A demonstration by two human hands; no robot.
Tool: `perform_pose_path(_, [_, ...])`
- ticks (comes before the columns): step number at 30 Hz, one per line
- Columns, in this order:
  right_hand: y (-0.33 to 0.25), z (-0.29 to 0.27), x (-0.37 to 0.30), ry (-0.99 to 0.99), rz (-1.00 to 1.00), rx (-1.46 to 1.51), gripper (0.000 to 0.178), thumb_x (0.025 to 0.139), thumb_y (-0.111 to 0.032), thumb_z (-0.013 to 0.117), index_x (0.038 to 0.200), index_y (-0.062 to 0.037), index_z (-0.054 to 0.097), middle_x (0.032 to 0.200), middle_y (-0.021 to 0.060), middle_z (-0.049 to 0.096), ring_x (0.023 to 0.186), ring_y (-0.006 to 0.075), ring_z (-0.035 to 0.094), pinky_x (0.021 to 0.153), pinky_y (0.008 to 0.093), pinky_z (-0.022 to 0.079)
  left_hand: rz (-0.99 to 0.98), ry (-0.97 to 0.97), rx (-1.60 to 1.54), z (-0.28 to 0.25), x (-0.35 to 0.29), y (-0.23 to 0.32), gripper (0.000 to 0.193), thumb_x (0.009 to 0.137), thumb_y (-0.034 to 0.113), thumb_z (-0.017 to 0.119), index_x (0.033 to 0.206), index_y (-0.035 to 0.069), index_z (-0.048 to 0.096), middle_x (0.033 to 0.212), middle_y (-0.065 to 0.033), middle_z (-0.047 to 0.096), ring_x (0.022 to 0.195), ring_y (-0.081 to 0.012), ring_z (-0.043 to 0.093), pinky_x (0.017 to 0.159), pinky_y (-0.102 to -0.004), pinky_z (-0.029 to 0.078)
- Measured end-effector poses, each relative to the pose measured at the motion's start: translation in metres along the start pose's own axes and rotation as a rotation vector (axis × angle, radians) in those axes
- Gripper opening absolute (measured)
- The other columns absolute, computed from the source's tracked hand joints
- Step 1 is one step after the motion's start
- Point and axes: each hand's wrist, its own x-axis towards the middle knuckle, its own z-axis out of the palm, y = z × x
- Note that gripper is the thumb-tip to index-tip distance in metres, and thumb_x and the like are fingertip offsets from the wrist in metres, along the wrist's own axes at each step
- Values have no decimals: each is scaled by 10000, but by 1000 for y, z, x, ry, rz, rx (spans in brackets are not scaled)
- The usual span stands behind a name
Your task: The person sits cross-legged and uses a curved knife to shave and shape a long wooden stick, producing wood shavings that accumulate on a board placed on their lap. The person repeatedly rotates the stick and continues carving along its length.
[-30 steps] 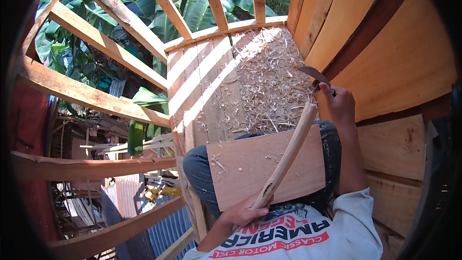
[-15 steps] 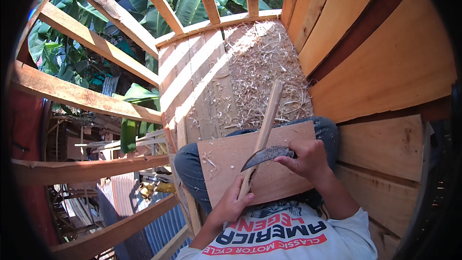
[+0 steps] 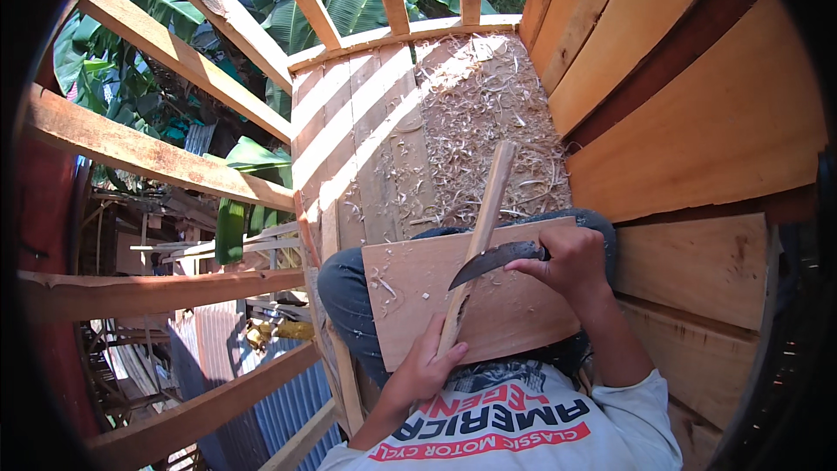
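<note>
My left hand (image 3: 425,368) is closed around the lower end of a long wooden stick (image 3: 493,196), which slants up and away over my lap. A dark hollow shows in the stick just above that grip. My right hand (image 3: 571,260) is wrapped around the handle of a knife with a curved dark blade (image 3: 497,260). The blade lies across the stick around its middle, tip pointing left. Most of the knife's handle is hidden in my fist. Beneath both rests a flat wooden board (image 3: 514,318) on my thighs, with a few light chips on it.
Curled wood shavings (image 3: 497,113) cover the plank floor (image 3: 323,139) ahead. A wooden plank wall (image 3: 697,122) rises close on my right. Spaced wooden bars (image 3: 166,148) enclose the left and far sides, with banana leaves (image 3: 340,0) and a corrugated metal roof (image 3: 283,401) beyond.
My right hand and the knife have shifted up the stick, away from my left hand. The left hand keeps its hold, and the whole view has tilted slightly.
</note>
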Motion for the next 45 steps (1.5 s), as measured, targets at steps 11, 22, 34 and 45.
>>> perform_pose_path(11, [9,7,3,10,26,-45,660,666,-719,652,506,-106,467,473,57,478,423,224,527,408,331,395,5,16,4,-1,1,7,553,891,260,573,1308,-48,380,1123,-253,561,1075,-298,543,942,-353,395])
perform_pose_path(22, [73,-7,31,165,710,17,671,866,-610,560,622,14,520,524,195,474,504,390,516,481,428,386,-13,-50,156,18,-5,3,492,876,295,622,1211,-12,433,1029,-218,571,963,-253,564,849,-358,431])
perform_pose_path(34, [2,3,-31,-25,228,357,578,769,-581,686,573,-58,538,501,121,507,483,314,574,446,379,420,38,6,-12,9,5,-4,536,857,338,632,1204,-19,437,1028,-198,571,984,-235,540,879,-337,421])
perform_pose_path(45, [10,6,-37,-59,115,151,644,674,-702,663,555,-82,539,509,98,521,468,286,572,431,353,424,108,176,142,18,6,11,504,847,303,654,1186,-18,465,912,-236,627,871,-292,644,782,-361,479])
